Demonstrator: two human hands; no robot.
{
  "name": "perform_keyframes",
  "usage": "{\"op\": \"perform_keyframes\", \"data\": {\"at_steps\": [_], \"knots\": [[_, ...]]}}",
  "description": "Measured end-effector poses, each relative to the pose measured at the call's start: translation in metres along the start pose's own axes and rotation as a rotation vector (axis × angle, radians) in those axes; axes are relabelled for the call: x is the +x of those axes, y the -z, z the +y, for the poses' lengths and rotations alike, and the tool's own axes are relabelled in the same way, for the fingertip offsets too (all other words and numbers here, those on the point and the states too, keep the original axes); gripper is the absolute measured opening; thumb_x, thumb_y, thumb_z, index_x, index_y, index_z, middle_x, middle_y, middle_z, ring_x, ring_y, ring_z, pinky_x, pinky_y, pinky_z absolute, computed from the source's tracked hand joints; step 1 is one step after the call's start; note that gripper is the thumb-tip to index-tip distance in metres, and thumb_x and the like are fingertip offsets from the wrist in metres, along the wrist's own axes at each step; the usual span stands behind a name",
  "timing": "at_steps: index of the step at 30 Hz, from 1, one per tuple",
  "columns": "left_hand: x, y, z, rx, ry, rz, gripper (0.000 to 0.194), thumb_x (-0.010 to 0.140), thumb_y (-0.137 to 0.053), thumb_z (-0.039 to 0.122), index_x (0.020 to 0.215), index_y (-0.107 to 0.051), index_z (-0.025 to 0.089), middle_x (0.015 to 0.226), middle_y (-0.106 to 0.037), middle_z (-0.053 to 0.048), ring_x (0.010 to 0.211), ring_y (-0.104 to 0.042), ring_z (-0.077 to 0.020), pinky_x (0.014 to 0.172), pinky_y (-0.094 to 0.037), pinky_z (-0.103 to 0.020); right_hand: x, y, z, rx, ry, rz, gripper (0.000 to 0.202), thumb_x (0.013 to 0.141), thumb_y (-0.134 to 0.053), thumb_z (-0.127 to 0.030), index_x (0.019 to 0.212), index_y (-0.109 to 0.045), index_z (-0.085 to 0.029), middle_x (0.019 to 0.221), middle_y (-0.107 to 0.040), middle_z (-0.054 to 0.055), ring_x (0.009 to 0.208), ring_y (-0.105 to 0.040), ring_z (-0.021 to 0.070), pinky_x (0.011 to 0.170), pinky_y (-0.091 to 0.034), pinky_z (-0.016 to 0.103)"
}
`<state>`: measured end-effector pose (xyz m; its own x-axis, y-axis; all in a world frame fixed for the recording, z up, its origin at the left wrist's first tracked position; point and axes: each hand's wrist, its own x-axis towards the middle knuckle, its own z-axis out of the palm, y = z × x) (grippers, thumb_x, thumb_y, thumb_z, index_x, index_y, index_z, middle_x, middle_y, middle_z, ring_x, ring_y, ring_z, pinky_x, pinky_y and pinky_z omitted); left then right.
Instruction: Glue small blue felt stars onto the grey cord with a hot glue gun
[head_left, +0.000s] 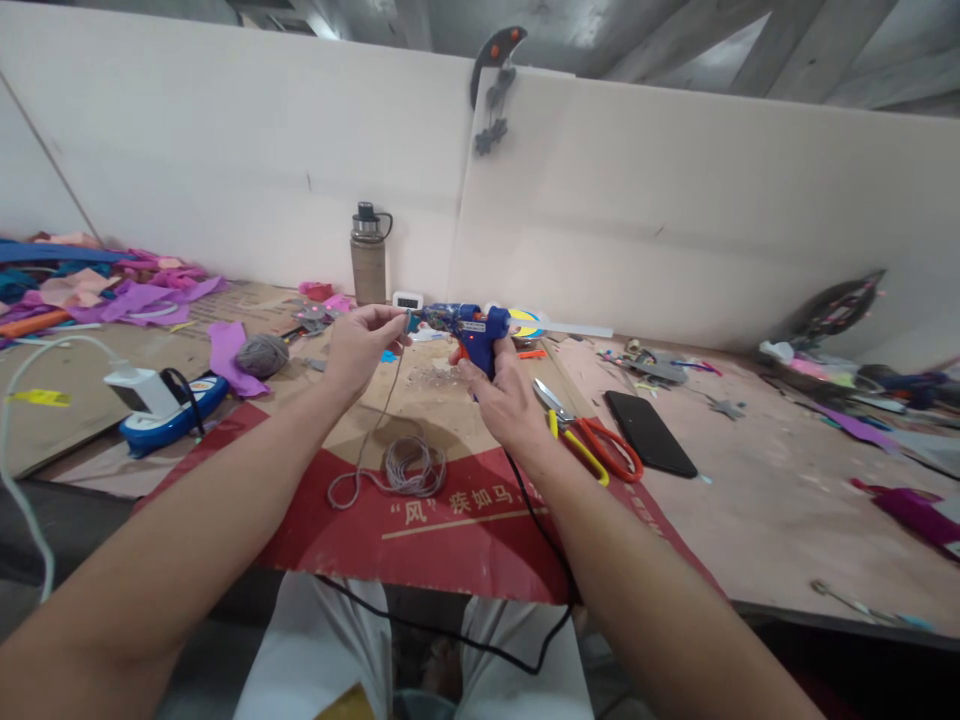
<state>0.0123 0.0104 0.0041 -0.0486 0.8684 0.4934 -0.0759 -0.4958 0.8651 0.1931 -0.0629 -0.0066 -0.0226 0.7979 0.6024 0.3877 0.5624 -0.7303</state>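
Note:
My right hand (501,393) is wrapped round the handle of a blue hot glue gun (480,328), its nozzle pointing left. A translucent glue stick (570,328) juts out of the gun's back. At the nozzle tip, the fingers of my left hand (364,345) pinch a grey cord (388,400) and a small teal piece (412,322); whether the nozzle touches it I cannot tell. The cord hangs down to a loose coil (415,467) on the red printed cardboard (465,545). A black cable (536,510) trails below my right hand.
Right of the gun lie scissors (619,450), yellow-handled pliers (585,455) and a black phone (649,432). A bottle (369,255) stands by the white partition (247,150). To the left are a grey yarn ball (262,355), a power strip (172,415) and felt scraps (142,300).

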Motion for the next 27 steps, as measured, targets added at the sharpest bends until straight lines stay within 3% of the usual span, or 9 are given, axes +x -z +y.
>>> {"op": "perform_keyframes", "data": {"at_steps": [6,16,20,27], "knots": [[0.0008,0.0007,-0.0018,0.024,-0.019,-0.002,0.019,0.069,-0.072,0.030,0.076,-0.066,0.014,0.057,-0.065,-0.002,0.048,-0.059,-0.0100,0.047,-0.047,-0.021,-0.0009,0.0002,-0.0027,-0.047,0.057,0.002,0.043,0.086,-0.050,-0.029,0.128,-0.046,-0.022,0.104,-0.063,0.009,0.091,-0.058,0.0226,0.089,-0.046,0.043],[-0.0002,0.0004,-0.0004,-0.070,0.063,-0.011,0.020,0.067,-0.073,0.030,0.073,-0.065,0.014,0.057,-0.063,-0.001,0.048,-0.057,-0.0094,0.048,-0.046,-0.022,-0.0012,-0.0007,-0.0029,-0.069,0.036,-0.005,0.035,0.085,-0.049,-0.028,0.120,-0.050,-0.020,0.104,-0.063,0.011,0.090,-0.059,0.0236,0.089,-0.046,0.044],[-0.0008,-0.0004,0.0008,-0.080,0.076,-0.011,0.019,0.066,-0.073,0.029,0.072,-0.065,0.013,0.056,-0.062,-0.001,0.049,-0.057,-0.0096,0.049,-0.046,-0.022,-0.0021,-0.0004,-0.0052,-0.093,0.031,0.004,0.046,0.086,-0.050,-0.028,0.131,-0.044,-0.022,0.116,-0.061,0.011,0.100,-0.059,0.0243,0.093,-0.045,0.043],[-0.0027,-0.0017,0.0044,0.015,0.039,-0.019,0.018,0.068,-0.072,0.031,0.070,-0.065,0.014,0.054,-0.062,-0.001,0.046,-0.056,-0.0096,0.046,-0.045,-0.021,-0.0038,0.0009,-0.0098,-0.177,0.025,-0.015,0.047,0.086,-0.049,-0.029,0.132,-0.044,-0.020,0.110,-0.063,0.013,0.113,-0.055,0.0298,0.094,-0.044,0.045]]}}
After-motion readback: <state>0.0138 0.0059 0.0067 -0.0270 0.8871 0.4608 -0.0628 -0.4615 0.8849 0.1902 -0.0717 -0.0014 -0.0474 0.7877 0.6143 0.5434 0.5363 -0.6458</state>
